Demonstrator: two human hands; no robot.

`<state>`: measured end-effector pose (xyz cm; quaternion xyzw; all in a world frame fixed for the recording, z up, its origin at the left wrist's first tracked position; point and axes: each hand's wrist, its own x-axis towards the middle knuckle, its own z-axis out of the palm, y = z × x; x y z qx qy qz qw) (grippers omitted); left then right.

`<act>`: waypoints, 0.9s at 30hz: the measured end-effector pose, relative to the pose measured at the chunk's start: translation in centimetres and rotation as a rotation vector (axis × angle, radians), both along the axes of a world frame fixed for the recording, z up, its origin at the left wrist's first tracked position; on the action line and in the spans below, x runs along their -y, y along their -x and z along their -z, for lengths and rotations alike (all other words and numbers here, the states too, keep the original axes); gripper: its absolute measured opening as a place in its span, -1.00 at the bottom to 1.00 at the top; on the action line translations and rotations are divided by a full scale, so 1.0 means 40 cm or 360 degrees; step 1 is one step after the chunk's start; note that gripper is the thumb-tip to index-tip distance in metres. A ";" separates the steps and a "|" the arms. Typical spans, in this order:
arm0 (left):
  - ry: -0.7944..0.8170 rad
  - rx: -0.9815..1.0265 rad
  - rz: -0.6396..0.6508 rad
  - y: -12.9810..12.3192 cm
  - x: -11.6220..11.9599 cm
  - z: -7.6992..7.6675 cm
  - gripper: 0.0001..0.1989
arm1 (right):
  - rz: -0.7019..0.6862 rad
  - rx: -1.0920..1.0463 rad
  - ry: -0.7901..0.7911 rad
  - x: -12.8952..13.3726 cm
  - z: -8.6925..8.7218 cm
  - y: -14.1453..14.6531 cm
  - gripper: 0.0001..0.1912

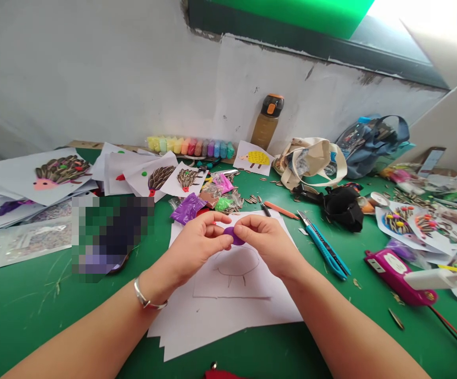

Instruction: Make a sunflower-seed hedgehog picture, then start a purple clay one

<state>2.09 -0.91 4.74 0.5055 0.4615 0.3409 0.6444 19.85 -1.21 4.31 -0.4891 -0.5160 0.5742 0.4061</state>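
Two hands, one purple clay disc.

Left hand, right hand pinching a purple clay disc, pencil sketch on paper below

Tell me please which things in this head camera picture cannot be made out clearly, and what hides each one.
All in the head view:
The purple clay disc: the left hand and right hand cover most of it, so its full shape is hidden.
Left of the hands: a pixelated patch blurs whatever lies there.
The red item: cut off by the bottom edge.
The pink device: its label is too small to read, and a white object covers part of it.
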 end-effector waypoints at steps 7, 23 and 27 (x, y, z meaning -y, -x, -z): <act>0.0001 -0.0001 0.0084 0.002 -0.001 -0.008 -0.62 | -0.0004 -0.0175 0.0028 -0.005 0.005 -0.010 -0.79; -0.0092 -0.0100 -0.0002 0.008 -0.011 -0.011 -0.78 | -0.0097 -0.0128 0.0101 -0.006 0.002 -0.017 -0.58; -0.0134 -0.0129 -0.0014 0.009 -0.010 -0.014 -0.79 | -0.0137 -0.0132 0.0200 -0.007 0.005 -0.016 -0.63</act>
